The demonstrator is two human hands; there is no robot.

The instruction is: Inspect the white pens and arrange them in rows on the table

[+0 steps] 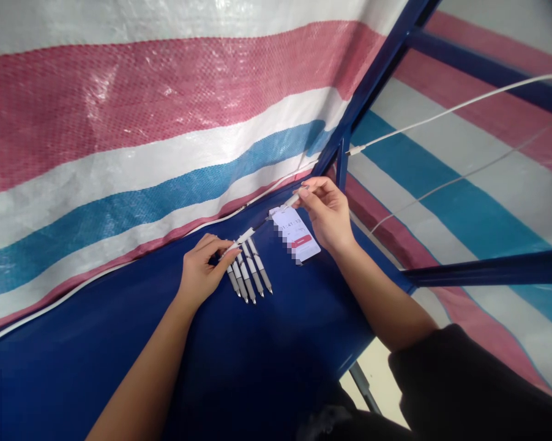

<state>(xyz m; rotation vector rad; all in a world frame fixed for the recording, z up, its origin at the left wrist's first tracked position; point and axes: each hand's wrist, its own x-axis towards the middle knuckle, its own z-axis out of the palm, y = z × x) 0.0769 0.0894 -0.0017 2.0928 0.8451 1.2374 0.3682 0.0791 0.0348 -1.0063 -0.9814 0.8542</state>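
My left hand (205,264) pinches a white pen part (245,236) between thumb and fingers, above a row of pens. A thin dark piece, perhaps the refill, sticks out of its far end toward my right hand. My right hand (325,211) is closed on another white pen part (292,199), held over the top of a phone. The two parts are apart and roughly in line. Several white pens with grey grips (256,269) lie side by side, their tips toward me, their upper ends partly hidden by my left hand.
The phone (309,250) lies with a lit timer screen on the blue table (257,361). A white cable (96,277) runs along the table's back edge by the striped sheet (166,92). Another white cable (441,113) hangs by the blue frame (372,73) at right.
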